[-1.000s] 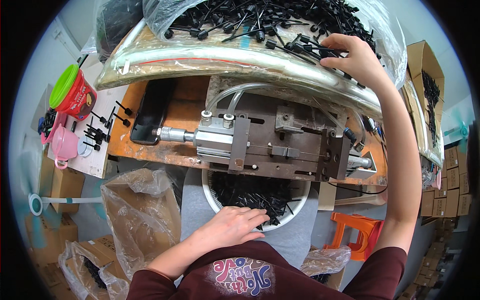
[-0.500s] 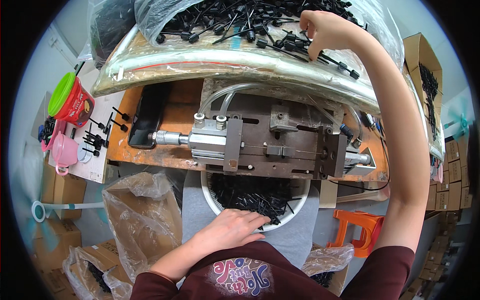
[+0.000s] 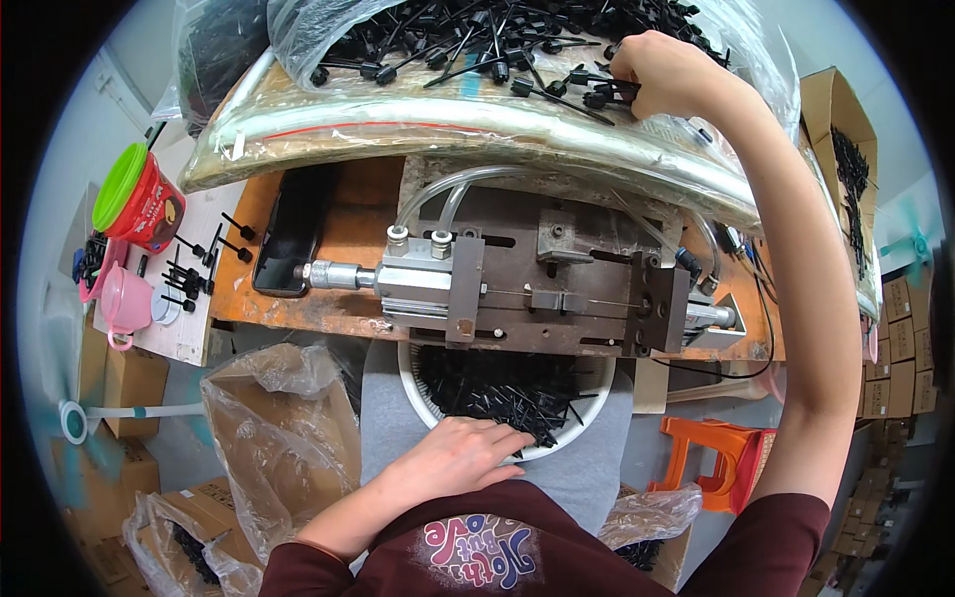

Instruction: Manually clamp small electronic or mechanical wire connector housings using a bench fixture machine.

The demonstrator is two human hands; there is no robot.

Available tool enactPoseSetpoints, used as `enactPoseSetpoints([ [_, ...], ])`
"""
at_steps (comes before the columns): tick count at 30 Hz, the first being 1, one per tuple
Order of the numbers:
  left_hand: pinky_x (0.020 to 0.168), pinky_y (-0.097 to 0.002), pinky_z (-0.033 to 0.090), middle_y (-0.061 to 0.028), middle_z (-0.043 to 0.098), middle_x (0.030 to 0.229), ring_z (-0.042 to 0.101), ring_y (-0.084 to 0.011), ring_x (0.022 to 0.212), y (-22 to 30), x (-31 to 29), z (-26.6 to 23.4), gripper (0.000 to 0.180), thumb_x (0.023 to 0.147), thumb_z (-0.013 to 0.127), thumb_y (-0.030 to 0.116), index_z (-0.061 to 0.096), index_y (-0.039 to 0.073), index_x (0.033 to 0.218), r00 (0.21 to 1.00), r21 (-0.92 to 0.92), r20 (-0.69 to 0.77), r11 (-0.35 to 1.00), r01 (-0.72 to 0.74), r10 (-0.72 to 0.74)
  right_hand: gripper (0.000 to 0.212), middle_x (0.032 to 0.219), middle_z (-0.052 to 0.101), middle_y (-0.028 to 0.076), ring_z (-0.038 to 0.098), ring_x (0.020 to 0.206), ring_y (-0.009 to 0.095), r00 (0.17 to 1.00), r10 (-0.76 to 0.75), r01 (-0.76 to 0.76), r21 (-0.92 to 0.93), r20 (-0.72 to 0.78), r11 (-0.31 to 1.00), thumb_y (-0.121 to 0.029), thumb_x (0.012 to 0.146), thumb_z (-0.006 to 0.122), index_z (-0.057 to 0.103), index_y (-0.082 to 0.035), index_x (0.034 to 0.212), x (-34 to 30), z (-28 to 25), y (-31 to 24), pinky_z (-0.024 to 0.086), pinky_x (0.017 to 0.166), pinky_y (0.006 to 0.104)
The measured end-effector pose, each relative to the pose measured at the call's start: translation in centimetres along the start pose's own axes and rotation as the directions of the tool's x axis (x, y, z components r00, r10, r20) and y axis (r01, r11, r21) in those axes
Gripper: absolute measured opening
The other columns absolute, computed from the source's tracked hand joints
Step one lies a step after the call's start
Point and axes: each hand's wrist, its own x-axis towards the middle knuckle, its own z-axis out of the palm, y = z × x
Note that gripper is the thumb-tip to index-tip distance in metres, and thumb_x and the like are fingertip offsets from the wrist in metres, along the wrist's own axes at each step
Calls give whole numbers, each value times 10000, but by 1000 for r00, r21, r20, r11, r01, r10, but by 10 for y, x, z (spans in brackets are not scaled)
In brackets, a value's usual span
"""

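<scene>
Head view: two hands, black parts, bench press

Right hand [image 3: 665, 75]: arm stretched up and away over the bench to the heap of black stemmed parts [image 3: 477, 40] lying in a clear plastic sheet [image 3: 398, 124]. Fingers curled together, tips pinched on a few parts at the heap's right edge; how many cannot be told.

Left hand [image 3: 453, 460]: palm down at the near rim of the white bowl [image 3: 423, 398] on the lap. Fingers lie flat and close together, tips touching the black parts [image 3: 507, 383] that fill the bowl; nothing is clamped.

Press [image 3: 537, 289]: dark metal fixture on the orange bench [image 3: 348, 234], directly above the bowl, with a silver cylinder [image 3: 343, 274] at its left end and clear hoses [image 3: 438, 194] arching from its top.

Phone [image 3: 288, 244]: black, flat on the bench, left of the cylinder.

Red tub [image 3: 139, 204]: green lid, far left, on a white board with loose black parts nearby.

Pink cup [image 3: 119, 298]: just below the tub.

Plastic bag [image 3: 284, 428]: crumpled, clear, left of the lap.

Orange stool [image 3: 711, 458]: lower right, beside the right arm.

Cardboard boxes [image 3: 900, 328]: stacked at the far right.
</scene>
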Motion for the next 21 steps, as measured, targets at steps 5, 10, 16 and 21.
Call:
enactPoseSetpoints([
  [5,745,-362,561,-61,701,1017,685,-244,905,2,4,0,375,860,697,302,645,81,1159,997,13,69,1000,25,-26,382,822,705,185,685,785,310,999,-51,51,61,-1,997,-107,568,801,726,35,914,10,-8,-1,542,708,392],
  [10,747,-359,562,-58,701,1027,685,-239,904,5,6,-2,365,864,695,307,652,81,1148,997,18,80,1000,15,-16,298,723,678,182,666,692,298,996,-56,63,114,-65,991,-139,560,822,719,35,779,15,-1,7,528,630,393],
  [16,745,-360,562,-64,704,1011,685,-239,898,1,2,0,363,867,693,313,652,79,1140,997,15,66,1000,25,-26,324,695,636,127,634,668,269,998,-48,41,136,47,990,-41,512,833,610,32,735,14,-3,16,498,584,382],
  [21,737,-361,562,-66,705,1010,684,-246,894,2,4,-1,358,867,691,313,654,78,1133,997,13,76,999,31,-32,436,848,665,120,652,796,283,1000,-2,11,288,-30,958,6,507,797,613,-3,901,8,12,23,525,676,388],
])
